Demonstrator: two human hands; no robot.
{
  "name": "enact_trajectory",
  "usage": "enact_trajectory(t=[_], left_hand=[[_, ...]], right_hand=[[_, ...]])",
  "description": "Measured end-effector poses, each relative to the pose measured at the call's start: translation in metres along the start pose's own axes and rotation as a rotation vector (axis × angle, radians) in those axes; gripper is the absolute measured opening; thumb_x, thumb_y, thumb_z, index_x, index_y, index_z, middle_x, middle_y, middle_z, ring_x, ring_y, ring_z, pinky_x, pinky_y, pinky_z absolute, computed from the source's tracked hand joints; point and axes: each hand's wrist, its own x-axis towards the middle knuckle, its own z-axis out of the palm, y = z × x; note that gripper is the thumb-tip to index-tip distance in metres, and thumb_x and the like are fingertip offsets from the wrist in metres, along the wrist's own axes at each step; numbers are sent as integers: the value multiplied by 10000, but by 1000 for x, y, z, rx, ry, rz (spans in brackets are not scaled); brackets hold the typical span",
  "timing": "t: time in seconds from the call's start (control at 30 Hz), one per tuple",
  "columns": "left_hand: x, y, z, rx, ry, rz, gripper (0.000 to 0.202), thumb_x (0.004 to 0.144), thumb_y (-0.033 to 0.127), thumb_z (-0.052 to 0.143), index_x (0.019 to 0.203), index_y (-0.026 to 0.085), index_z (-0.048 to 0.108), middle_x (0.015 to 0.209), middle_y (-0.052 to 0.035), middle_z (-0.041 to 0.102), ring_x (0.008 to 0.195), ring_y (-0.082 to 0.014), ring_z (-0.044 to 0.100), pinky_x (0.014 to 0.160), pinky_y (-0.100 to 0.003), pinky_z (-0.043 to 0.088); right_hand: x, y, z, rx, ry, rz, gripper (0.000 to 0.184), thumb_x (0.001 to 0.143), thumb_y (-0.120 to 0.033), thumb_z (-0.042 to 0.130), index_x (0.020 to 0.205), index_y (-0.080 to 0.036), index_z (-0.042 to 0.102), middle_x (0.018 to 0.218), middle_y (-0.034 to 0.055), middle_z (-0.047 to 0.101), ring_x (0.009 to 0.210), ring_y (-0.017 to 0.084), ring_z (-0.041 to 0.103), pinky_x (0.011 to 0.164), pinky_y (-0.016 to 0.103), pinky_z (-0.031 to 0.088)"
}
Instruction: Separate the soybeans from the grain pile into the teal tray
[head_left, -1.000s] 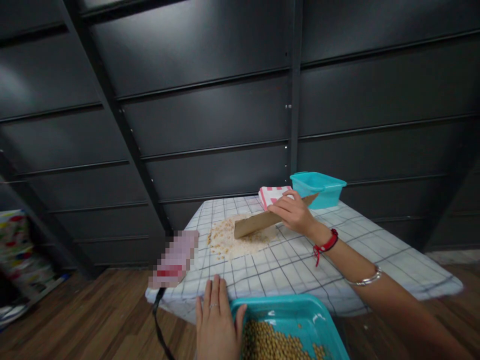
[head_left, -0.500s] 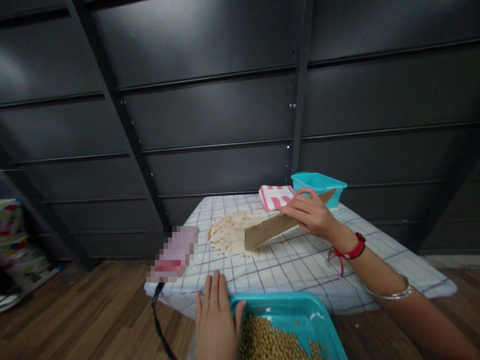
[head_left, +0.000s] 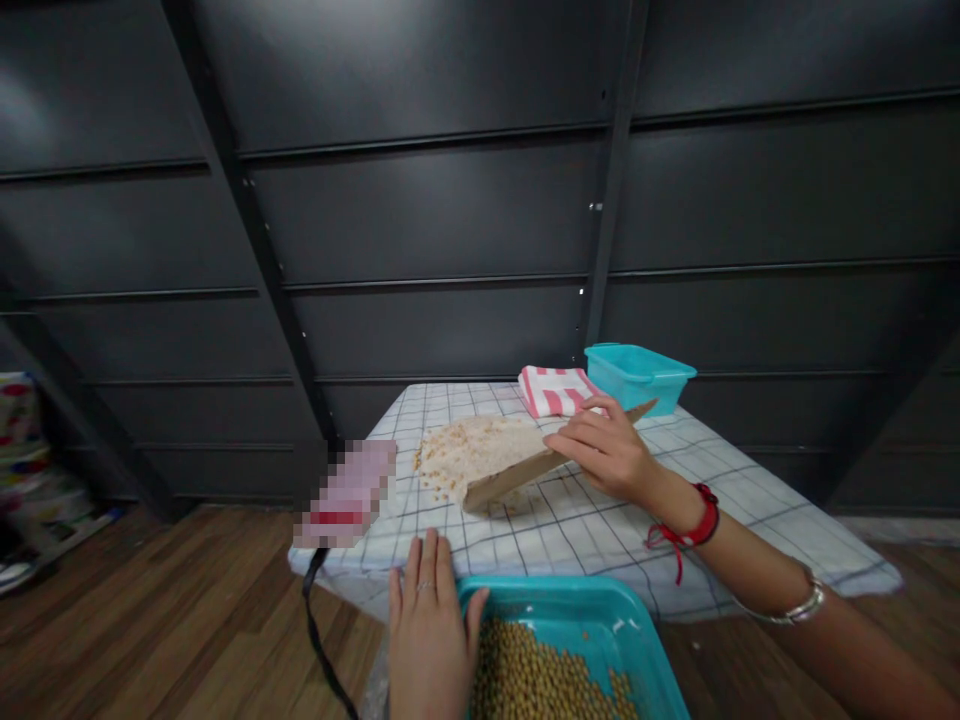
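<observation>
My right hand (head_left: 604, 450) is closed around a strip of cardboard (head_left: 510, 480), held slanted with its lower left end down at the near side of a patch of pale powder (head_left: 487, 445). Yellowish beans (head_left: 439, 470) lie scattered through the powder on the checked tablecloth (head_left: 592, 540). My left hand (head_left: 431, 640) is flat with fingers stretched out at the table's front edge. Its thumb lies over the left rim of a teal tray (head_left: 637, 610). Inside that tray are many greenish-yellow beans (head_left: 540, 675); its near side is cut off by the frame.
Toward the back right of the table stands a turquoise basket (head_left: 637, 380), beside a folded pink-and-white cloth (head_left: 553, 390). A blurred pinkish flat object (head_left: 356, 490) with a black strap (head_left: 319, 625) lies at the left edge. A dark panelled wall (head_left: 435, 330) rises behind.
My right hand has drawn the cardboard strip toward me and to the left, tilting it lower against the powder. My left hand stays beside the tray; the view has shifted slightly.
</observation>
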Motion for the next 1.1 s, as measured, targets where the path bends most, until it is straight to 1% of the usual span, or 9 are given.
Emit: enact_trajectory(t=[0.2,0.33,0.43,0.57,0.7,0.83,0.93,1.1], left_hand=[[0,-2,0,-2,9,6,485,845,401,302,1096,54,529,1129,-163,592,1079,-284,499,849,-450,409],[-1,-2,1,-9,5,7,493,843,405,307,1103,46,523,1133,-173,586,1084,-292,491,856,-467,398],[-1,-3,0,-11,5,8,493,844,401,306,1113,45,515,1134,-175,584,1083,-292,491,859,-470,393],[0,-3,-1,-4,12,13,496,848,398,296,1103,33,516,1122,-180,589,1069,-292,501,851,-462,396],[0,-3,0,-15,16,22,504,846,405,303,1114,29,504,1125,-182,587,1077,-294,494,853,-463,392],[-1,-3,0,-35,25,12,496,842,409,317,1118,42,503,1129,-178,586,1081,-289,493,863,-458,384],[0,-3,-1,-8,28,26,490,847,397,303,1098,33,515,1121,-179,591,1065,-292,504,849,-456,395],[1,-4,-2,16,21,33,493,851,398,291,1092,35,521,1118,-168,596,1069,-286,504,845,-446,408]], right_hand=[[0,-4,-10,28,-2,21,277,769,-26,397,949,-190,528,711,0,618,675,139,498,765,355,374],[-3,-3,-6,28,35,74,350,759,-12,385,1005,-219,523,739,-6,625,677,139,506,756,356,381],[-6,-4,-4,35,20,75,366,756,-15,389,1026,-222,526,734,-6,624,676,143,508,746,355,385],[-11,-5,-13,52,4,87,373,766,-27,394,1048,-233,525,730,-11,621,673,138,517,755,353,385],[-17,-2,-21,27,20,103,410,761,-15,387,1082,-237,511,741,-4,619,688,144,525,745,359,390],[-19,2,-18,-30,20,106,406,748,7,391,1067,-213,511,734,7,619,686,152,525,742,371,385],[-18,1,-15,-25,-2,103,394,747,8,391,1048,-214,515,724,4,618,671,148,522,736,364,387],[-20,-3,-22,15,-11,89,395,751,4,397,1060,-217,508,730,3,618,664,143,520,742,360,391]])
